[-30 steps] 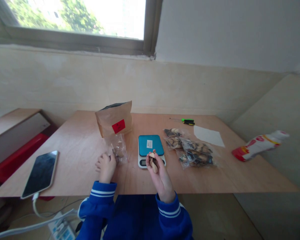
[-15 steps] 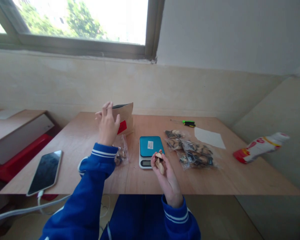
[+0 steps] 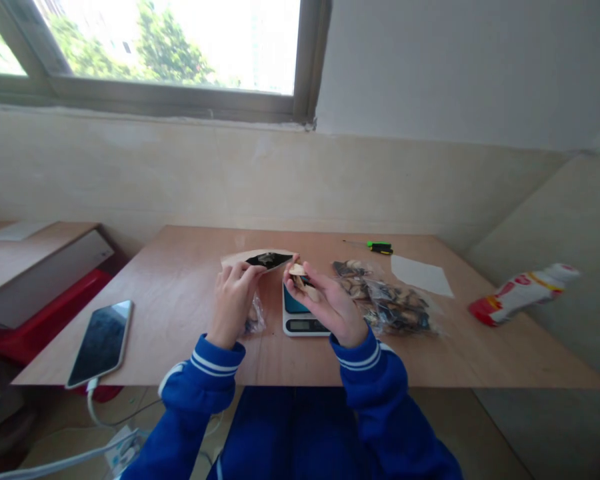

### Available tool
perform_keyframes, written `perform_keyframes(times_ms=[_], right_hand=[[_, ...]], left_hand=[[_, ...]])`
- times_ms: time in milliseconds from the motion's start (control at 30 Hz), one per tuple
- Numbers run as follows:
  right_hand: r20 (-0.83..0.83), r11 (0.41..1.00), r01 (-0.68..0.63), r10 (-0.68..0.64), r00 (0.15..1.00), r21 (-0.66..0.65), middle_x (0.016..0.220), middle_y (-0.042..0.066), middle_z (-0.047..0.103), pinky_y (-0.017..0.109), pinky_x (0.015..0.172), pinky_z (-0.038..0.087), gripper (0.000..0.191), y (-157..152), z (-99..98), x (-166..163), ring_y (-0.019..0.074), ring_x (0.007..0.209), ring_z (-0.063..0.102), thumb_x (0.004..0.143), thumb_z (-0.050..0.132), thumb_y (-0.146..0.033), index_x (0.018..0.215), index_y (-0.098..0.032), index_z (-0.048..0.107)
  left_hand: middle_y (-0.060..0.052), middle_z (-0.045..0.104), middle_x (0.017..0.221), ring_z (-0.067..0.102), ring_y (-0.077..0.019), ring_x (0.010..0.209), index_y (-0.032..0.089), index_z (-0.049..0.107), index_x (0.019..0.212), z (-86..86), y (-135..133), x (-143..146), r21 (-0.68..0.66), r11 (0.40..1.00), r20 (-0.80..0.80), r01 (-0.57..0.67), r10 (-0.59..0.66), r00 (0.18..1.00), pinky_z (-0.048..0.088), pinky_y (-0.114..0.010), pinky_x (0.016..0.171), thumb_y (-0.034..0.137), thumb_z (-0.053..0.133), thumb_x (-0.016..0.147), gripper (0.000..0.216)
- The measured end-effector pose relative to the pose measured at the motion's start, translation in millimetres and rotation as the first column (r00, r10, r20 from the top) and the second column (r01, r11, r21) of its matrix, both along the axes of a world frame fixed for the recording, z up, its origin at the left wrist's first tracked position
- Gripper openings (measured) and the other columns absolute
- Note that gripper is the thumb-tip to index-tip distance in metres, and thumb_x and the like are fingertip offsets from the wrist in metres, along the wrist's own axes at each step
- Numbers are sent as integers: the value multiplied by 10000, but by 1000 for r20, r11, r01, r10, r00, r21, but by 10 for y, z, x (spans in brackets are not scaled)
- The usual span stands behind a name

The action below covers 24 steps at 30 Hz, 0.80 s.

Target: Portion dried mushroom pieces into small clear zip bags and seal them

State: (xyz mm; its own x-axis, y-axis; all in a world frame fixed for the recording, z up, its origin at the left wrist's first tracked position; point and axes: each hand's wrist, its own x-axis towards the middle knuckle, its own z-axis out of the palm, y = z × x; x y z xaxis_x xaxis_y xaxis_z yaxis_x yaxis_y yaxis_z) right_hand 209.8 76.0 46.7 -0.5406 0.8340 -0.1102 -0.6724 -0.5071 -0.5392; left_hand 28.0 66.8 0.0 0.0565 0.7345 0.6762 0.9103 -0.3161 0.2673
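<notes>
Right hand grip clamps pale pieces beside the brown bag pinched by left hand.

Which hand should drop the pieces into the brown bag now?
Right. The right hand already pinches the pale pieces just beside the brown bag's open mouth. The left hand is occupied tilting that bag open, so it likely should keep steadying.
</notes>
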Motion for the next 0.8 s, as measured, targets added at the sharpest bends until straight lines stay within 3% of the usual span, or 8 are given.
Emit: perform_keyframes(times_ms=[67, 133, 267, 400, 533, 667, 800], right_hand=[[95, 981, -97, 82, 992, 170, 887, 19, 686, 211, 800, 537, 162, 112, 82, -41, 98, 851, 641, 837, 649, -185, 986, -130, 683], [217, 921, -181, 109, 970, 345, 863, 12, 682, 207, 783, 522, 222, 225, 131, -78, 92, 813, 628, 818, 669, -198, 1026, -121, 689], [423, 759, -284, 11, 906, 586, 843, -4, 677, 205, 707, 491, 267, 430, 156, -138, 92, 750, 594, 792, 698, -250, 1039, -147, 700], [496, 635, -282, -186, 848, 719, 929, 6, 698, 225, 732, 486, 265, 550, 140, -198, 114, 793, 608, 774, 711, -296, 1014, -183, 712], [455, 418, -286, -390, 801, 862, 928, 13, 691, 300, 868, 473, 156, 610, 130, -240, 166, 910, 617, 746, 722, -234, 898, -199, 737], [448, 267, -362, -447, 774, 893, 955, 24, 697, 367, 949, 452, 99, 660, 121, -238, 193, 987, 622, 754, 693, -206, 840, -217, 740], [446, 126, -459, -554, 703, 879, 1017, 38, 703, 397, 975, 437, 158, 701, 110, -237, 208, 1036, 611, 716, 696, -134, 830, -231, 748]], left_hand=[[-80, 611, 999, 490, -235, 896, 238, 650, 1082, -45, -57, 9, 5, 1000, -6, 21, -21, 1000, 423, -370, 818, 267, 432, 949, 257], [-79, 595, 1014, 490, -231, 905, 242, 647, 1091, -61, -91, 8, 14, 999, 2, 41, -41, 999, 430, -367, 825, 246, 442, 943, 253], [-64, 567, 1025, 484, -215, 919, 264, 669, 1062, -51, -126, 1, 8, 996, 63, 90, -90, 994, 439, -361, 852, 232, 463, 934, 245], [-57, 532, 1009, 477, -206, 933, 258, 703, 966, -57, -158, -8, -16, 992, 162, 125, -120, 979, 458, -350, 847, 234, 467, 929, 241], [-54, 507, 996, 484, -202, 937, 261, 723, 914, -70, -189, -38, -21, 982, 211, 189, -180, 961, 459, -361, 862, 219, 464, 922, 263], [-56, 493, 979, 490, -206, 944, 264, 731, 913, -64, -184, -80, 3, 981, 255, 196, -191, 948, 457, -383, 885, 252, 480, 918, 251], [-54, 486, 973, 496, -205, 958, 261, 724, 963, -53, -136, -86, 21, 982, 274, 189, -187, 943, 460, -392, 901, 255, 482, 920, 246]])
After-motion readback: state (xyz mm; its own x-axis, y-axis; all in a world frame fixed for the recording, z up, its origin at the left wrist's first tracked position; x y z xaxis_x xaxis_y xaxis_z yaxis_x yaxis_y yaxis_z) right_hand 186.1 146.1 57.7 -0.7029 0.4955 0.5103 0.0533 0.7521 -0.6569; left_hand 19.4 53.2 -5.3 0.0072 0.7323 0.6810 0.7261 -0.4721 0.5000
